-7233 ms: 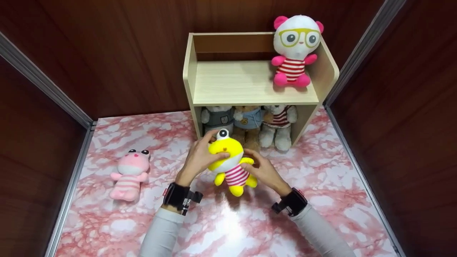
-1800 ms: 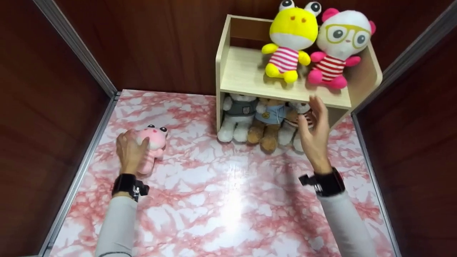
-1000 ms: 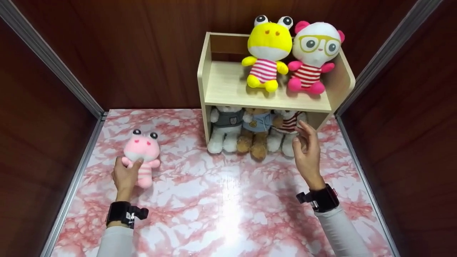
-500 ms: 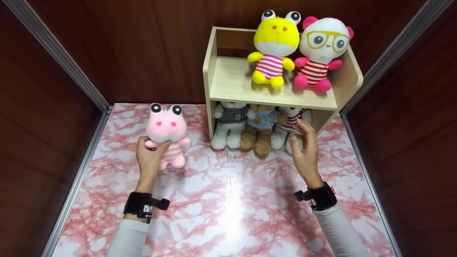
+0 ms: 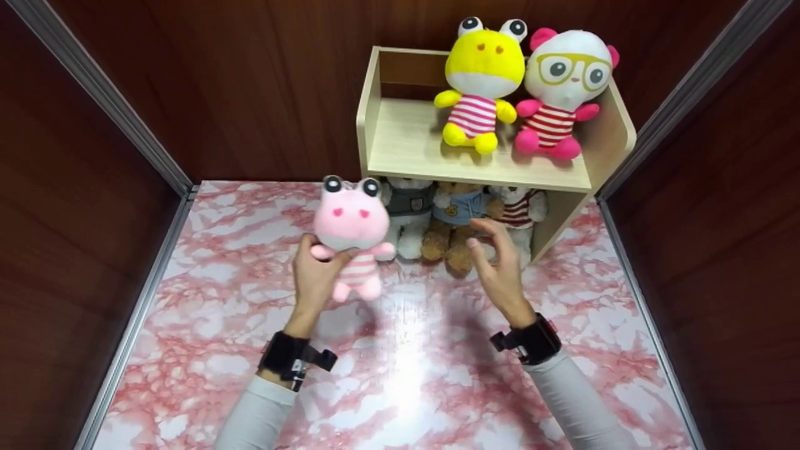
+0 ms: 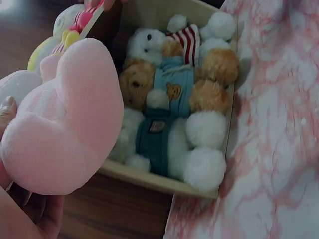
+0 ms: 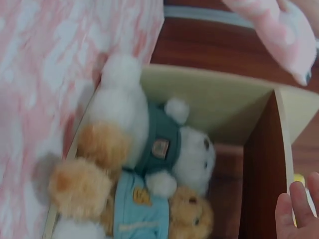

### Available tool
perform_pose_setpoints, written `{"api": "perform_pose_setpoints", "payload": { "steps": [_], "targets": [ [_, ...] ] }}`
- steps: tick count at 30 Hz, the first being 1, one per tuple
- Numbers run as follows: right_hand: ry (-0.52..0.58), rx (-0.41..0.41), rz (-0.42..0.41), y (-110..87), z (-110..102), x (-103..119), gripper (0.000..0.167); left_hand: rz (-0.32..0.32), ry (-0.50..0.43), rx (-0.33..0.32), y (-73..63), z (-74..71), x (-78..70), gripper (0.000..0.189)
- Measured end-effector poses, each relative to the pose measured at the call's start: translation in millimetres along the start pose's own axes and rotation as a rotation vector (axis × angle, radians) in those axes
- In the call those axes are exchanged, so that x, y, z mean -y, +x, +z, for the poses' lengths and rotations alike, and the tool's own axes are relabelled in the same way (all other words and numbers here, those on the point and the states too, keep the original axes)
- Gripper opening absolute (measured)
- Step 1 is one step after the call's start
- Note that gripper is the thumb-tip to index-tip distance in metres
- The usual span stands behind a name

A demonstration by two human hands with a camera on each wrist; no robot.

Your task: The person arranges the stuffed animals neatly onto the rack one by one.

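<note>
My left hand (image 5: 315, 278) grips a pink frog plush toy (image 5: 351, 219) round its side, thumb across its chest, above the table and in front of the shelf's left side. In the left wrist view the underside of the pink frog plush (image 6: 75, 124) looms large. My right hand (image 5: 502, 269) holds nothing; its fingers are loosely bent before the lower compartment. On the upper shelf (image 5: 406, 140) sit a yellow frog plush (image 5: 478, 81) and, right of it, a white-and-pink panda plush (image 5: 556, 94) with printed glasses.
Three teddy bears fill the lower compartment: one in a grey-green top (image 6: 154, 142), a brown one in blue (image 5: 459, 212), one in red stripes (image 5: 517, 209). Dark wooden walls (image 5: 262, 94) with metal edge strips surround the pink marbled tabletop (image 5: 206, 300).
The yellow frog plush went from both hands to the upper shelf. My left hand then picked up the pink frog plush from the left and carried it rightward; my right hand has moved left.
</note>
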State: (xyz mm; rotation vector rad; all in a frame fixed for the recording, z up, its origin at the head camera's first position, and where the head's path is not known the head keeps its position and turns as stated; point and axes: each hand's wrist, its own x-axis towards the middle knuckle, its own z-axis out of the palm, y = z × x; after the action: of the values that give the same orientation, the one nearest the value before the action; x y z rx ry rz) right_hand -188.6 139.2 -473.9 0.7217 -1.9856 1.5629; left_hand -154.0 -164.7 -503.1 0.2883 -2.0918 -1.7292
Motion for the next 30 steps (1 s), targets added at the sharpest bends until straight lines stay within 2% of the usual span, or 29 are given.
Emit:
{"api": "perform_pose_setpoints", "payload": {
  "steps": [3,5,9,11,13,18,24,27,30],
  "targets": [
    [0.012,0.054,0.003,0.9,13,13,0.029,0.027,-0.039,0.037,-4.6,15.9,-3.8,0.063],
    [0.027,0.103,0.04,-1.3,22,14,0.03,0.04,-0.051,0.051,-7.8,26.5,-6.6,0.063],
    [0.081,0.209,0.178,-5.8,34,17,0.034,0.061,-0.003,0.04,-12.6,45.0,-11.7,0.055],
    [0.079,0.235,0.229,-6.6,38,19,0.036,0.067,0.009,0.037,-14.3,51.3,-14.5,0.053],
    [0.06,0.239,0.254,-6.6,42,20,0.038,0.075,0.019,0.028,-15.0,56.0,-17.1,0.052],
    [-0.004,0.197,0.236,-6.1,45,23,0.038,0.082,0.004,0.034,-15.2,64.2,-22.4,0.049],
    [-0.019,0.181,0.265,-4.7,47,25,0.029,0.129,-0.022,0.051,-15.9,72.1,-27.4,0.047],
    [-0.02,0.155,0.279,-1.8,47,26,0.025,0.17,-0.036,0.078,-16.2,73.0,-28.0,0.047],
    [0.022,0.137,0.275,4.1,45,27,0.025,0.221,-0.097,0.133,-17.0,70.6,-27.1,0.055]
  ]
}}
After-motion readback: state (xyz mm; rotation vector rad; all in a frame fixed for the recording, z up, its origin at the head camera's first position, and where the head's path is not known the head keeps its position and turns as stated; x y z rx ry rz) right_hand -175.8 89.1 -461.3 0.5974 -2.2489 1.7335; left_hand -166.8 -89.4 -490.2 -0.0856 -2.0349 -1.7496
